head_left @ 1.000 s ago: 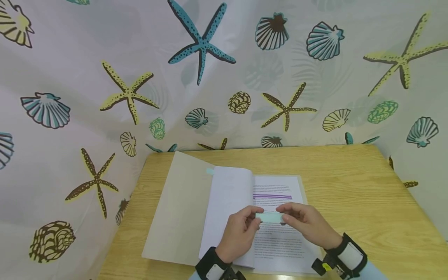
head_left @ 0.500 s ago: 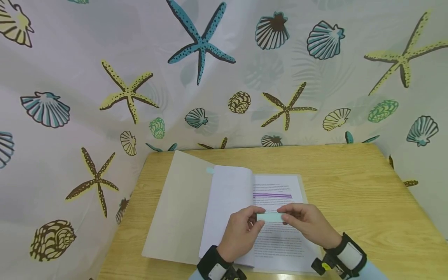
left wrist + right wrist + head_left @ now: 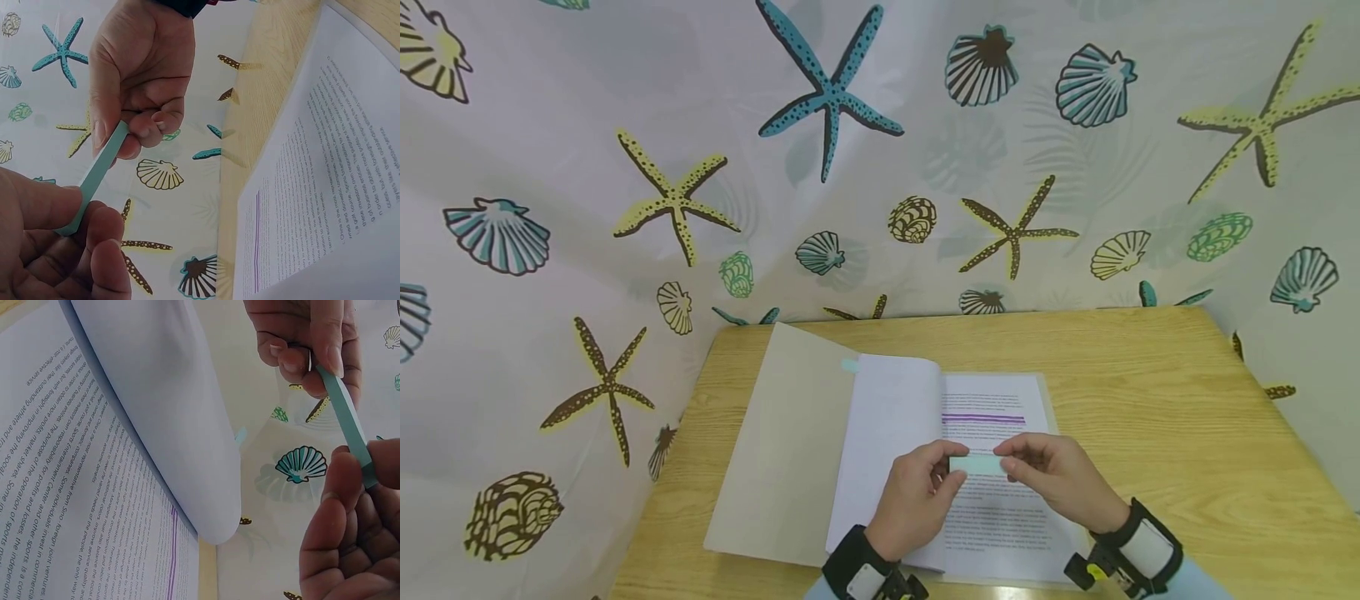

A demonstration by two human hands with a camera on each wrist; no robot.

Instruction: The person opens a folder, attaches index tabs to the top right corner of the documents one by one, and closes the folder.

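Both hands hold a pale green paper strip (image 3: 976,464) just above the open booklet (image 3: 992,467) on the table (image 3: 1150,392). The left hand (image 3: 917,500) pinches its left end, the right hand (image 3: 1060,479) its right end, fingers clamped on it.

A slim pale-teal paper strip (image 3: 976,465) hangs level above the open booklet (image 3: 992,467), running left to right, just nearer than the purple-underlined lines on the right-hand page. It's thin and flat, seen edge-on from the wrist views, straight along its length. The left hand (image 3: 916,498) pinches its left end between thumb and curled fingers; the right hand (image 3: 1060,479) pinches its right end the same way. The strip (image 3: 94,178) spans the gap between both hands, clear of the page beneath. The booklet lies open and flat, printed text on its right page, left pages blank.
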